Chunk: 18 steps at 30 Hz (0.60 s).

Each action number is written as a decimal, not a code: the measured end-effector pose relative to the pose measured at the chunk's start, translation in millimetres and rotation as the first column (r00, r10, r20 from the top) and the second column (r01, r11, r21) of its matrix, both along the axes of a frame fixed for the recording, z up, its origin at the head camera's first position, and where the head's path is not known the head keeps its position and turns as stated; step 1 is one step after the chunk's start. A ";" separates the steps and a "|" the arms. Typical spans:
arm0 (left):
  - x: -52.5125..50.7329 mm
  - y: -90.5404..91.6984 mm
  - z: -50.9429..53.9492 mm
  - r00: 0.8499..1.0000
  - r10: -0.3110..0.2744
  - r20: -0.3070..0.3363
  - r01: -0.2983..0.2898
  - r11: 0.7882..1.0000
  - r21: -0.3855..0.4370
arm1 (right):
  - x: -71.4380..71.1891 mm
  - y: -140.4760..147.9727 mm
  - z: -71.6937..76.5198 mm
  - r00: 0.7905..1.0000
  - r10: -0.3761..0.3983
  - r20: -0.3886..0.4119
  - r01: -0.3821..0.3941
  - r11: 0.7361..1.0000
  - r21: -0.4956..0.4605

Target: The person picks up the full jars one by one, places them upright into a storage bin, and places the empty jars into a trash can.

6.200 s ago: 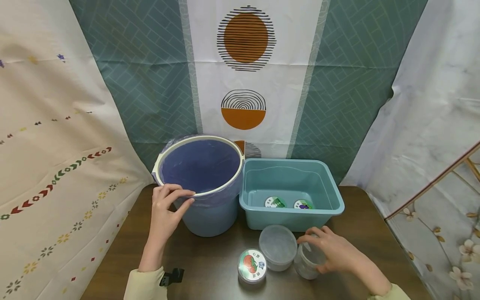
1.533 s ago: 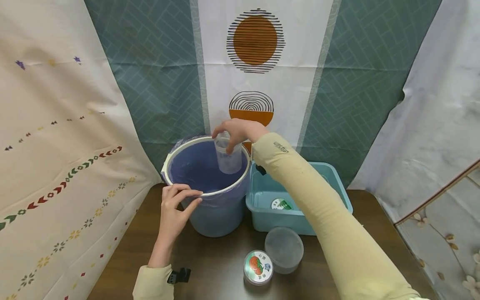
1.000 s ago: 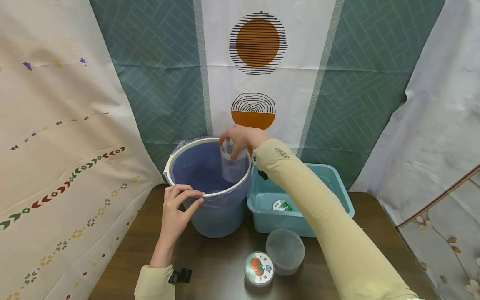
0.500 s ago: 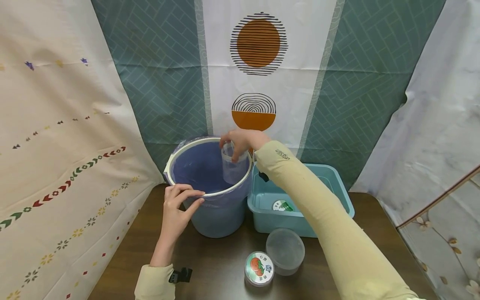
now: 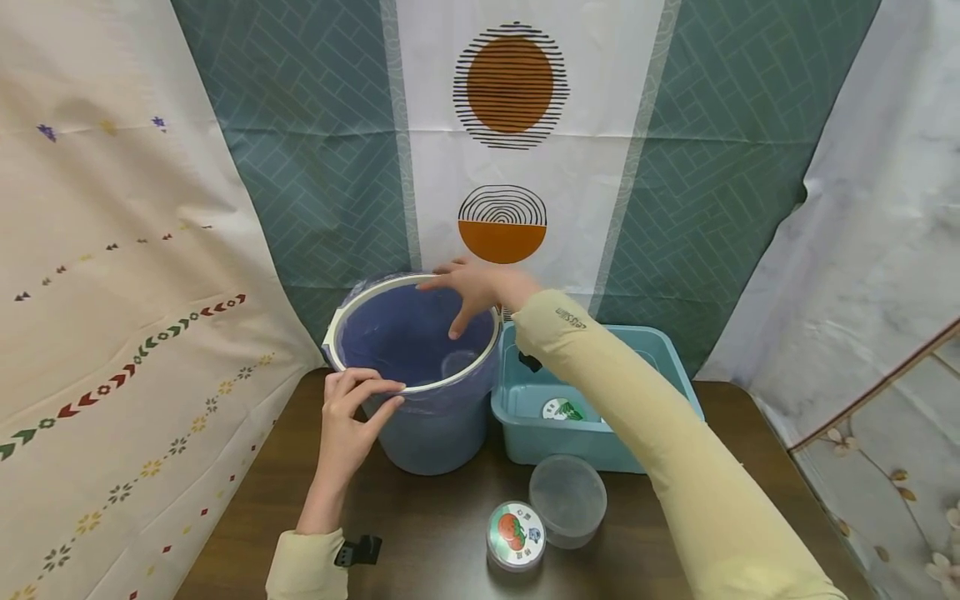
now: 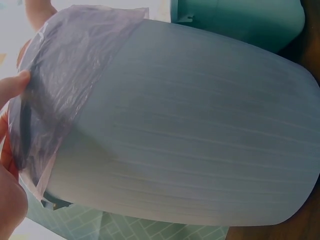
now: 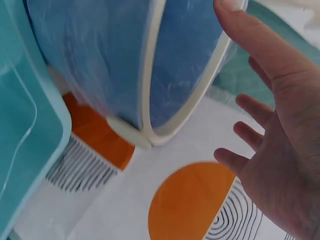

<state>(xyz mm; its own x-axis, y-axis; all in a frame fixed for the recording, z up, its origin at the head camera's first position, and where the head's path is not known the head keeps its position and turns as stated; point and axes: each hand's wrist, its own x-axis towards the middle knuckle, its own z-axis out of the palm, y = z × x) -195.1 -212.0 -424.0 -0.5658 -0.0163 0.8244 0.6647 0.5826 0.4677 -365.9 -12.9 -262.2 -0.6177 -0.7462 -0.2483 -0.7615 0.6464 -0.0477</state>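
Observation:
My left hand (image 5: 348,425) pinches the near-left rim of a blue trash bin (image 5: 431,437) lined with a purplish plastic bag. In the left wrist view the thumb lies on the bag (image 6: 75,60) folded over the bin's outside. Over the bin's far-right side hovers my right hand (image 5: 476,292), fingers spread and nothing between them. A clear plastic container (image 5: 457,362) is inside the bin, mostly hidden by the near rim. On the table stand a lidless-looking translucent round tub (image 5: 568,500) and a round jar with a tomato-picture lid (image 5: 516,536).
A teal rectangular basin (image 5: 577,442) stands right of the bin, partly covered by my right sleeve. A round vegetable-picture disc (image 5: 561,409) lies in it. A patterned curtain (image 5: 502,167) hangs close behind the bin.
My right hand earlier took the clear container from the table and carried it over the bin. It has now let go, and the container has dropped inside. The left hand keeps its grip.

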 end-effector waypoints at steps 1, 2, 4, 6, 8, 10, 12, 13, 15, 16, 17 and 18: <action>-0.2 -0.5 -0.1 1.000 -0.001 0.006 0.001 1.000 -0.001 | 2.1 0.3 -1.5 1.000 0.014 -0.003 -0.014 1.000 -0.003; -0.5 -0.9 -0.4 1.000 -0.002 0.012 0.002 1.000 -0.002 | 4.5 1.1 -3.5 1.000 0.025 -0.006 -0.025 1.000 -0.011; -1.2 -1.7 -1.2 1.000 -0.004 0.019 0.004 1.000 -0.005 | 10.4 4.3 -8.3 0.999 0.047 -0.013 -0.048 0.998 -0.040; -1.1 -2.1 -1.6 1.000 -0.004 0.026 0.004 1.000 -0.004 | 18.0 10.0 -13.0 0.998 0.067 -0.015 -0.068 0.993 -0.095; -1.4 -2.5 -2.6 1.000 -0.005 0.023 0.005 1.000 -0.001 | 26.6 18.4 -17.9 0.997 0.075 -0.021 -0.077 0.984 -0.162; -1.6 -2.0 -2.9 1.000 -0.006 0.009 0.006 1.000 0.005 | 35.3 29.8 -23.4 0.997 0.073 -0.027 -0.077 0.969 -0.236; -2.3 -1.6 -3.2 1.000 -0.011 -0.012 0.011 1.000 0.008 | 45.3 43.8 -28.2 0.998 0.063 -0.031 -0.070 0.946 -0.316; -2.7 -1.2 -3.1 1.000 -0.014 -0.021 0.015 1.000 0.009 | 50.3 51.4 -31.2 0.998 0.055 -0.038 -0.065 0.933 -0.353; -3.0 -0.8 -2.5 0.999 -0.016 -0.035 0.017 1.000 0.009 | 60.9 66.4 -37.5 0.997 0.049 -0.066 -0.072 0.904 -0.421; -3.2 -1.0 -2.4 0.999 -0.016 -0.036 0.017 1.000 0.008 | 67.0 73.6 -40.5 0.996 0.052 -0.078 -0.082 0.885 -0.458; -3.0 -1.2 -1.8 0.999 -0.016 -0.037 0.017 1.000 0.008 | 73.4 80.3 -43.3 0.995 0.049 -0.085 -0.085 0.869 -0.487; -2.7 -1.6 -1.4 0.999 -0.014 -0.038 0.014 1.000 0.008 | 79.4 86.5 -46.6 0.994 0.050 -0.095 -0.092 0.853 -0.514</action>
